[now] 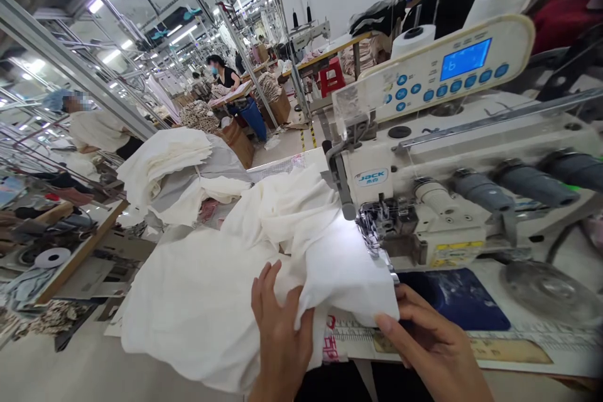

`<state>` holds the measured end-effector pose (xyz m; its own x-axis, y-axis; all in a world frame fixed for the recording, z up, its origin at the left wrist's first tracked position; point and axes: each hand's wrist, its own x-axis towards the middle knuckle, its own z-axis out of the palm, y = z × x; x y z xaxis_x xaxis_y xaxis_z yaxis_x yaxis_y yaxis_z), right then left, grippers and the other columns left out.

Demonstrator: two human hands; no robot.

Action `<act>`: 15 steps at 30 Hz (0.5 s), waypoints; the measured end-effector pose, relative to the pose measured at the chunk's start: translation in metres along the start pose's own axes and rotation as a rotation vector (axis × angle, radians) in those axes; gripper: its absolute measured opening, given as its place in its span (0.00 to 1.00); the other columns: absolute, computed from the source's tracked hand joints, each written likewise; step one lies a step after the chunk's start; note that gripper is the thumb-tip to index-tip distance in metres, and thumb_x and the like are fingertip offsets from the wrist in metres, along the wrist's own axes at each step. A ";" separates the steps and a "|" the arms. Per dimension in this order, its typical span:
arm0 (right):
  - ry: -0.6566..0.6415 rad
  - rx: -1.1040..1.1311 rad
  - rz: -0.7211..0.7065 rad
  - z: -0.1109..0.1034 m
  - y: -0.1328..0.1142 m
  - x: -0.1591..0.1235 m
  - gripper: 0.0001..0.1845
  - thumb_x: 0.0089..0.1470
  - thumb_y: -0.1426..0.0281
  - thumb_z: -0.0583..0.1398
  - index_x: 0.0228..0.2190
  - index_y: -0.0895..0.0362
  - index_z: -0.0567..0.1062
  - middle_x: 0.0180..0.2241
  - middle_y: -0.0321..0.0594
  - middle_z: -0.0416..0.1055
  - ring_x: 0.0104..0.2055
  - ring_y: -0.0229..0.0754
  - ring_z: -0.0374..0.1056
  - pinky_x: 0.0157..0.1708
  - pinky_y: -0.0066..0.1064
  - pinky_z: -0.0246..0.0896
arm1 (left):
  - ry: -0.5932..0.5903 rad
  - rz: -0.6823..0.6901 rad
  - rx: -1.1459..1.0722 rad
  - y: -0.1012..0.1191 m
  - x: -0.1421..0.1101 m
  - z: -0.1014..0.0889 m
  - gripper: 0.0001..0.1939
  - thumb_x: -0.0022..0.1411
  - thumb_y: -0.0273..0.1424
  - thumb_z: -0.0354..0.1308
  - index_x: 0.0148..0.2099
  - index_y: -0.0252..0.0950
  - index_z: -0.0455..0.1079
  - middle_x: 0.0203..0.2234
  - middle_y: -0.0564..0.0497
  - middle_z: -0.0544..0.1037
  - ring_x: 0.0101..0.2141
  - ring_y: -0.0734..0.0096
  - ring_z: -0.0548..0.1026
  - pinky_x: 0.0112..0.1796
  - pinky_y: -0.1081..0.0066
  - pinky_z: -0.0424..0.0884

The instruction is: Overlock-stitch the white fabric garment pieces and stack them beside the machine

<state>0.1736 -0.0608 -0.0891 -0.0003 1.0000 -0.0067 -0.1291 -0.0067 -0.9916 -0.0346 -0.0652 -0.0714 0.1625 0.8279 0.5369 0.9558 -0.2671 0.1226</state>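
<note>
White fabric (188, 301) is spread over the machine table, its right part lying under the lit needle area of a JACK overlock sewing machine (400, 195). My left hand (282, 326) is on the fabric left of the needle area, with a fold caught between thumb and index finger and the other fingers bent over the cloth. At the near right corner of the fabric, just below the presser foot (381, 257), my right hand (424, 339) pinches the edge between thumb and fingers. The fingertips beneath the cloth are hidden.
A pile of cream fabric pieces (164, 163) stands behind on the left. A dark blue pad (456, 298) and a measuring tape strip (556, 333) lie at the right. White thread cones (414, 41) stand behind the control panel (438, 72). Two people work farther back.
</note>
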 end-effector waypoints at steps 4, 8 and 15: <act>0.008 0.054 0.054 0.002 0.002 -0.004 0.14 0.50 0.59 0.65 0.20 0.54 0.78 0.33 0.40 0.74 0.22 0.35 0.63 0.14 0.21 0.56 | -0.106 -0.096 -0.249 -0.013 0.000 -0.016 0.06 0.64 0.25 0.51 0.36 0.38 0.69 0.55 0.41 0.64 0.58 0.51 0.61 0.52 0.51 0.66; -0.037 0.010 0.052 0.000 0.008 -0.006 0.12 0.52 0.60 0.64 0.23 0.55 0.78 0.25 0.37 0.71 0.28 0.40 0.69 0.27 0.23 0.66 | -0.223 -0.200 -0.389 -0.012 0.019 -0.030 0.12 0.67 0.30 0.48 0.31 0.38 0.68 0.47 0.42 0.70 0.51 0.56 0.68 0.51 0.54 0.68; 0.021 0.024 -0.095 -0.003 0.013 0.003 0.08 0.53 0.65 0.64 0.25 0.54 0.78 0.35 0.41 0.71 0.38 0.42 0.70 0.32 0.21 0.67 | -0.317 -0.204 -0.497 -0.004 0.046 -0.039 0.17 0.68 0.33 0.45 0.28 0.36 0.65 0.41 0.44 0.71 0.48 0.58 0.69 0.52 0.55 0.64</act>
<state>0.1751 -0.0583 -0.1023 0.0341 0.9959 0.0843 -0.1515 0.0886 -0.9845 -0.0405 -0.0455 -0.0152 0.1266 0.9723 0.1967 0.7596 -0.2226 0.6111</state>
